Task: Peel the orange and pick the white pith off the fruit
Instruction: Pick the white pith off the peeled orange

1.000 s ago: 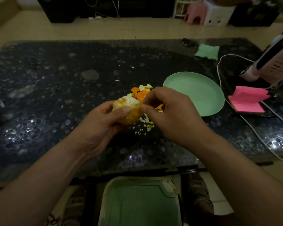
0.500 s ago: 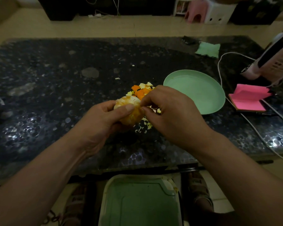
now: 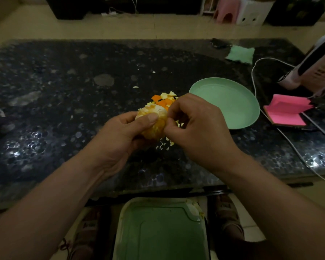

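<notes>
Over the dark speckled stone worktop [image 3: 64,91], just beside the round pale-green plastic plate [image 3: 225,102], our left hand [image 3: 118,139] curls its fingers round the mostly peeled orange [image 3: 156,128]; our right hand [image 3: 199,128] pinches its white pith [image 3: 159,109]. Soft, light, juicy, we judge: cradle, never squeeze.

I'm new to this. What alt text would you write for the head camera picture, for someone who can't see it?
A person's left hand holds a mostly peeled orange above a dark speckled table while the right hand pinches at its side. Peel scraps lie heaped just behind it, beside a green plate.
</notes>
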Tool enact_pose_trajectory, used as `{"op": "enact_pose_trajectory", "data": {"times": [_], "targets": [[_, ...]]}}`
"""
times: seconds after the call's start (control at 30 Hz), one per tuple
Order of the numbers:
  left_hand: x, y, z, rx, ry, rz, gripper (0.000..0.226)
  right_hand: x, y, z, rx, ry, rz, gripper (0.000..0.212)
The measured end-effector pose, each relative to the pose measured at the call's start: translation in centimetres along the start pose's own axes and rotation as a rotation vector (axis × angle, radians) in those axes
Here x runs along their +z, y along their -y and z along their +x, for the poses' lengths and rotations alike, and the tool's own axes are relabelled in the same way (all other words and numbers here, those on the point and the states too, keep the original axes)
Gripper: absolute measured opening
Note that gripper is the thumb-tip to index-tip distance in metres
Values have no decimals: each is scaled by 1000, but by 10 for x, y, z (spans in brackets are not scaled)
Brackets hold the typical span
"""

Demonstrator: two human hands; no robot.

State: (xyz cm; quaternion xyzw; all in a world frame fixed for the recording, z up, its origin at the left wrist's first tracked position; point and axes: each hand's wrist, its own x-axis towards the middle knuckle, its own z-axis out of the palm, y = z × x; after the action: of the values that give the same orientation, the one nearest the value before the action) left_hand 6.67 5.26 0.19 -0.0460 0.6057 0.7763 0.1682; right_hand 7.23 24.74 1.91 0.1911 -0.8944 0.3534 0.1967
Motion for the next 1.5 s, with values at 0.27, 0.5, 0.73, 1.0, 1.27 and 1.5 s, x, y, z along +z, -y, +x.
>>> {"op": "enact_pose_trajectory", "data": {"times": [0.27,0.5,0.73,1.0,1.27,1.5], "targets": [[-4,-3,-1,49,3,-13,52,-1,0,-1,160,-32,200,10],[-7,-5,-3,38,42,-80,50,-12,-4,0,238,70,287,10],[-6,-8,-3,42,-4,-66,61,-10,-5,-1,198,110,169,10],[-4,-6,-1,43,-27,-40,48,-8,-5,-2,169,88,119,9],[-6,-4,1,46,12,-77,48,-4,-8,-1,216,20,173,12],[-15,-5,-2,33,148,-100,73,-6,-10,0,263,22,252,14]]}}
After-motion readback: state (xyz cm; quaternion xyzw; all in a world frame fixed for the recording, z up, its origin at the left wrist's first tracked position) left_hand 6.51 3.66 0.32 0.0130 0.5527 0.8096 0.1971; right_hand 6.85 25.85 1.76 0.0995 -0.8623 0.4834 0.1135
